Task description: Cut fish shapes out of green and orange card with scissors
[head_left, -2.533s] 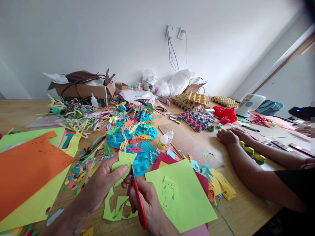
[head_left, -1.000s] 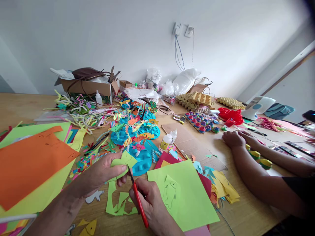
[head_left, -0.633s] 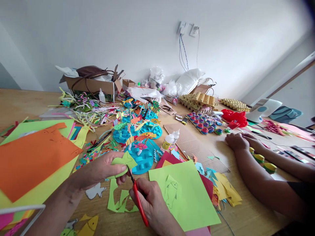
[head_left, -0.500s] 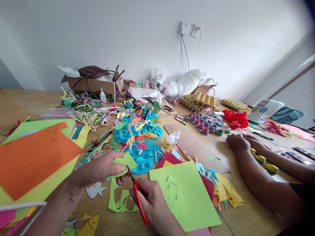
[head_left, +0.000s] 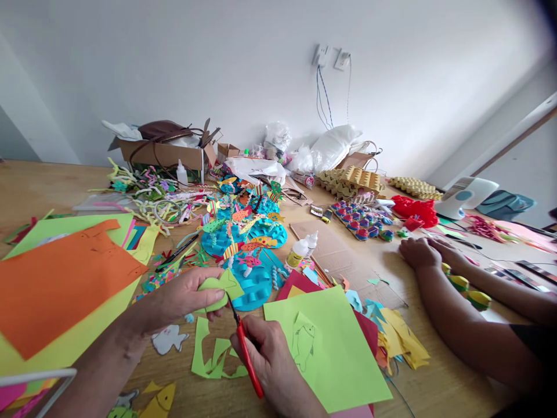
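My left hand (head_left: pixel 198 296) pinches a green paper fish (head_left: pixel 230 283), part of its drawn outline showing near the tail. In my right hand (head_left: pixel 274 348) are red-handled scissors (head_left: pixel 249 360). Their dark blades meet the fish's edge; how far they are spread is hard to see. Below lie green paper offcuts (head_left: pixel 213 354). Beside my right hand rests a green sheet (head_left: pixel 335 354) with a fish drawn on it. A white paper fish (head_left: pixel 169 338) lies under my left wrist, and yellow cut fish (head_left: pixel 159 400) sit at the bottom edge.
Blue painted egg-carton pieces (head_left: pixel 252 284) carry colourful paper fish in the middle. Glue bottles (head_left: pixel 298 252) stand right of them. An orange sheet (head_left: pixel 65 284) tops papers at left. Another person's arms (head_left: pixel 452 307) rest at right. Egg trays (head_left: pixel 348 181) and a cardboard box (head_left: pixel 161 157) line the wall.
My hands, the green paper fish and the scissors have barely moved; the fish is turned very slightly. The camera view has shifted a little.
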`<state>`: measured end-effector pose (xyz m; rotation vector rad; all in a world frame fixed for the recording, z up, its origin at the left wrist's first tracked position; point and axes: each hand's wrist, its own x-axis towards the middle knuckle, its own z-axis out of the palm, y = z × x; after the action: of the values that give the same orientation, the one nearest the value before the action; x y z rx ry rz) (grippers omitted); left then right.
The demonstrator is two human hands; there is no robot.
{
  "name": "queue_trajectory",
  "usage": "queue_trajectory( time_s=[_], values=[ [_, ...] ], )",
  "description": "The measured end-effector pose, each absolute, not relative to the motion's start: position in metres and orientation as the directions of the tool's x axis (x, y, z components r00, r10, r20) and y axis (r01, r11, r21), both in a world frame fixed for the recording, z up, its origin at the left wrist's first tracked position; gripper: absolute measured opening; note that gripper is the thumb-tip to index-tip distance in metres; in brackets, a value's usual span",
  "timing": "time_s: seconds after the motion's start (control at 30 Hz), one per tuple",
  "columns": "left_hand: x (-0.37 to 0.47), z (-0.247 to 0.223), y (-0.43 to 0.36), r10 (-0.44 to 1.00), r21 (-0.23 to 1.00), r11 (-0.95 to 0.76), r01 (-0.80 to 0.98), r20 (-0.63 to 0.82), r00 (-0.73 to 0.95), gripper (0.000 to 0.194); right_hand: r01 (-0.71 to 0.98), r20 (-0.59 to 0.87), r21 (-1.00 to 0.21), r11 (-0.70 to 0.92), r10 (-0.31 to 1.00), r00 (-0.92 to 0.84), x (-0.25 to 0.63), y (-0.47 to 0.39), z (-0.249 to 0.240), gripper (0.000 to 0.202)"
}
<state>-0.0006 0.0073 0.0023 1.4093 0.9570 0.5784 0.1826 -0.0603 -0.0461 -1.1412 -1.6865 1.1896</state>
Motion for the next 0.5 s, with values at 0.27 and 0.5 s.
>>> queue_trajectory(
  time_s=[0.27,0.5],
  values=[
    [-0.0019,0.0008,0.0071,0.856,0.966,0.066,0.249,-0.182,0.483,0.017,0.257,0.076,-0.953,0.159,0.949,-0.305,0.1828,-0.0594,-0.0481,0.030],
    [-0.0045,0.0032,0.0056,0.906,0.970,0.127,0.207,-0.198,0.373,0.022,0.289,0.084,-0.940,0.182,0.943,-0.321,0.1841,-0.0598,-0.0503,0.029]
  ],
)
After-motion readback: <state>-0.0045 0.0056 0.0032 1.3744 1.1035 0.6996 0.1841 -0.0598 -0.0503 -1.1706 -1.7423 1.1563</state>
